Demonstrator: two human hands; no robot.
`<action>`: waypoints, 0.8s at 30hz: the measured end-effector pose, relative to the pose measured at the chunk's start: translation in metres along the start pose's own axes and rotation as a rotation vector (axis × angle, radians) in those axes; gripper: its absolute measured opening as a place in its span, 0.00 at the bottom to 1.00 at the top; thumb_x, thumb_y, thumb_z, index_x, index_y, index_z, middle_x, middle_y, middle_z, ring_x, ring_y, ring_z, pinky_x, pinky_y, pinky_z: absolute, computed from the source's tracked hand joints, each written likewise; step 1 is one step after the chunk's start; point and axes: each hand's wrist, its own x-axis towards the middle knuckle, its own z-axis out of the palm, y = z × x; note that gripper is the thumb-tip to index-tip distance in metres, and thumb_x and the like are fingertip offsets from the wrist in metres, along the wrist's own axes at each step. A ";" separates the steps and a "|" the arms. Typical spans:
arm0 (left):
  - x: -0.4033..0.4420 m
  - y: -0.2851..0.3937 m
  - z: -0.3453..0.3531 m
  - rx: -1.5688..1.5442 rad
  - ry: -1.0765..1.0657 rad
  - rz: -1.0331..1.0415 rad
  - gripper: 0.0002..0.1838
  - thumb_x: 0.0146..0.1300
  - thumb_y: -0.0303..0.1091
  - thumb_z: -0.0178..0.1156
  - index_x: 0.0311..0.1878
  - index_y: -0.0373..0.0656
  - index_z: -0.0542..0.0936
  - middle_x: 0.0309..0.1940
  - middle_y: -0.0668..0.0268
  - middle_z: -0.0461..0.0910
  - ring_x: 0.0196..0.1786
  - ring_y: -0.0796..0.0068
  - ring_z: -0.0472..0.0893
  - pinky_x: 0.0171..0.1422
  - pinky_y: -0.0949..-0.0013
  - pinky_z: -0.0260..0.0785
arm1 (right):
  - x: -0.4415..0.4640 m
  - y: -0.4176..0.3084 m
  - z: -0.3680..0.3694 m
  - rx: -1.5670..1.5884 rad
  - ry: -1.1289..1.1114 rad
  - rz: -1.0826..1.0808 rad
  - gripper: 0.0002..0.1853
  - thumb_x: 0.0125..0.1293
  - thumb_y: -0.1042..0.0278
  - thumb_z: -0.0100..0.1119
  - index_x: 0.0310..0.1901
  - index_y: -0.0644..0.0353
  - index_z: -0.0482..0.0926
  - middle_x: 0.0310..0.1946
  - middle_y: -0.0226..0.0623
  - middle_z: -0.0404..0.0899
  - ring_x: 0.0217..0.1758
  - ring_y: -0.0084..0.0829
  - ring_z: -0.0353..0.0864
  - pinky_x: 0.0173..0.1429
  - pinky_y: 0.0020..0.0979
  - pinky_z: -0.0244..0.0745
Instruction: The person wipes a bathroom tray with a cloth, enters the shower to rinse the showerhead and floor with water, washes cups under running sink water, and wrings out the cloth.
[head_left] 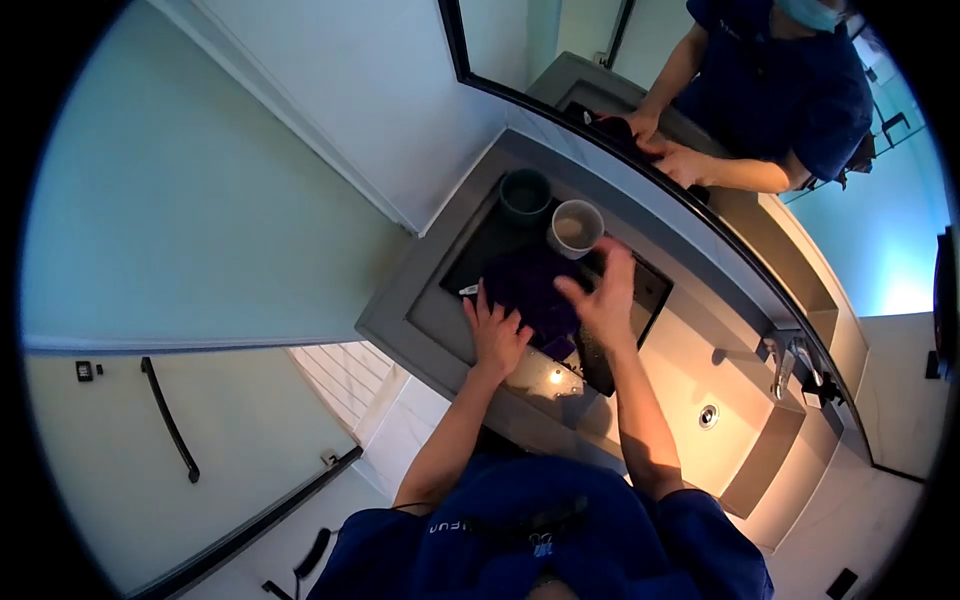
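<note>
A dark purple cloth (530, 297) lies bunched on a black tray (462, 272) on the grey counter. My left hand (498, 338) rests on the cloth's near left edge with its fingers spread. Just right of the cloth, my right hand (610, 298) is open, thumb and fingers apart. Its fingertips are close to a white cup (576, 228) at the tray's far side; whether they touch it I cannot tell. Beside that cup stands a dark green cup (525, 196). A small white tag or tube end (468, 291) shows at the cloth's left edge.
To the right is a washbasin (680, 385) with a drain (708, 416) and a chrome tap (782, 368). A black-framed mirror (720, 110) runs behind the counter. Wet, shiny drops cover the surface (545, 378) by the tray's near edge. A frosted glass panel (200, 230) stands left.
</note>
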 end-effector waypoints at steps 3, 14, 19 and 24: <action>0.001 0.001 0.000 -0.018 0.029 0.006 0.21 0.44 0.38 0.65 0.46 0.47 0.80 0.64 0.56 0.60 0.71 0.43 0.47 0.70 0.35 0.34 | 0.035 0.020 0.021 -0.135 0.054 -0.027 0.39 0.42 0.63 0.72 0.58 0.62 0.66 0.54 0.48 0.68 0.59 0.50 0.67 0.61 0.41 0.64; -0.003 -0.005 0.010 0.018 -0.002 0.010 0.18 0.45 0.41 0.64 0.37 0.38 0.81 0.58 0.47 0.67 0.68 0.39 0.51 0.69 0.34 0.30 | -0.077 0.057 -0.104 -0.258 0.412 0.346 0.48 0.38 0.67 0.72 0.64 0.65 0.58 0.59 0.50 0.63 0.65 0.45 0.61 0.68 0.39 0.57; -0.002 -0.007 0.014 0.029 0.058 0.044 0.17 0.44 0.41 0.64 0.35 0.38 0.81 0.55 0.46 0.69 0.67 0.39 0.52 0.69 0.35 0.30 | -0.193 0.169 -0.117 -0.341 0.350 0.528 0.46 0.37 0.71 0.70 0.62 0.63 0.60 0.56 0.52 0.65 0.60 0.50 0.65 0.64 0.42 0.60; -0.003 -0.004 0.010 0.072 -0.001 0.004 0.20 0.46 0.43 0.62 0.40 0.40 0.81 0.59 0.46 0.66 0.69 0.42 0.51 0.70 0.38 0.31 | -0.219 0.185 -0.112 -0.380 0.278 0.601 0.44 0.38 0.68 0.72 0.61 0.64 0.62 0.55 0.51 0.66 0.58 0.50 0.65 0.62 0.43 0.62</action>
